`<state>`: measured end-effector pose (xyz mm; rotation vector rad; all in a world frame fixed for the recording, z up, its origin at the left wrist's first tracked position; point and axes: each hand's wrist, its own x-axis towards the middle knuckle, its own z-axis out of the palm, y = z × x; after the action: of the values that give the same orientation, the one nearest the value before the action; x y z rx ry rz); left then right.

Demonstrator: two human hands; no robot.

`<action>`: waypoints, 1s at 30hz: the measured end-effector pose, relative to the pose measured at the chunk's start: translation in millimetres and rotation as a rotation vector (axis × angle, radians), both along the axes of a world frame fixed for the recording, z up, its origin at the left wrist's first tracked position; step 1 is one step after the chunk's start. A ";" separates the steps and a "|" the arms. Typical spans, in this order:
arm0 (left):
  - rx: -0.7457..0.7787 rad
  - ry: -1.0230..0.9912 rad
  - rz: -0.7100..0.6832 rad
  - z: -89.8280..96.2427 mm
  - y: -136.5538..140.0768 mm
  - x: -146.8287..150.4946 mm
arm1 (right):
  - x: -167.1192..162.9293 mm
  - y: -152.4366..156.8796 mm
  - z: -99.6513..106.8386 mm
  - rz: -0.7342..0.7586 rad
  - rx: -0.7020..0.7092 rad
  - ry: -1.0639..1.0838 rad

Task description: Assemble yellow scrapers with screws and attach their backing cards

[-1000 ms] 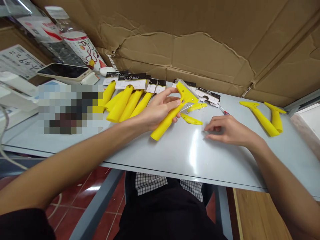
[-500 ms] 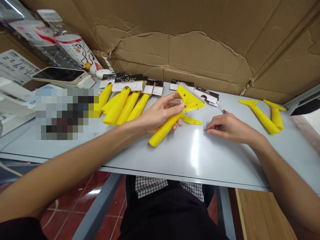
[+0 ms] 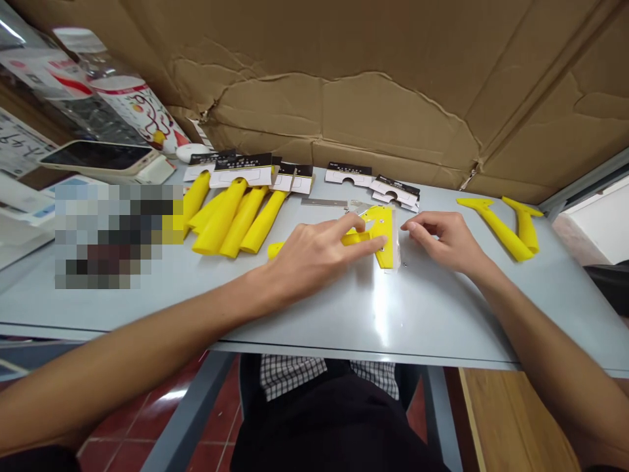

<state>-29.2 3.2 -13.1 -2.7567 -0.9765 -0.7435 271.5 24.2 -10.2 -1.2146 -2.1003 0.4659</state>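
My left hand [image 3: 319, 252] is closed over a yellow scraper [image 3: 386, 246] that lies low against the table, its wide head turned to the right. One finger presses on the head, where small metal screws show, and a pale strip runs along its right edge. Most of the handle is hidden under my hand. Just right of that edge is my right hand [image 3: 445, 239], thumb and forefinger pinched together; whatever they hold, if anything, is hidden. A tiny metal piece [image 3: 405, 265] lies on the table below the fingertips. Behind my left hand lies a thin metal blade [image 3: 324, 202].
Several yellow handles [image 3: 221, 216] with black-and-white cards lie to the left. More cards [image 3: 348, 174] lie at the back by the cardboard wall [image 3: 275, 105]. Two yellow scraper handles [image 3: 514, 229] lie on the right. A phone [image 3: 98, 157] and bottles [image 3: 132, 105] stand at far left.
The scraper has been lowered to the table and turned so its head faces right. My left hand has rolled over on top of it. My right hand has shifted slightly upward.
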 end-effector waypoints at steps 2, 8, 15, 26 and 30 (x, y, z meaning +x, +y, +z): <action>-0.053 0.031 0.023 -0.6 -0.3 0.4 | -1.7 -0.7 -0.4 -0.035 0.029 0.023; -0.050 -0.133 0.119 6.7 21.8 -10.2 | -10.0 -1.6 -6.3 0.014 0.187 -0.054; 0.004 -0.202 0.208 19.3 37.6 -22.3 | -57.9 -5.5 -15.2 0.183 0.119 -0.316; -0.084 -0.362 0.210 10.8 54.4 -28.0 | -140.9 21.4 -15.6 0.099 -0.014 -0.471; -0.089 -0.406 0.202 8.3 59.4 -29.1 | -140.3 18.9 -14.5 0.145 0.019 -0.537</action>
<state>-58.4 62.6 -4.8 -2.5734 -1.3647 -1.2809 131.2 43.1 -24.7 -1.2835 -2.6500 0.1895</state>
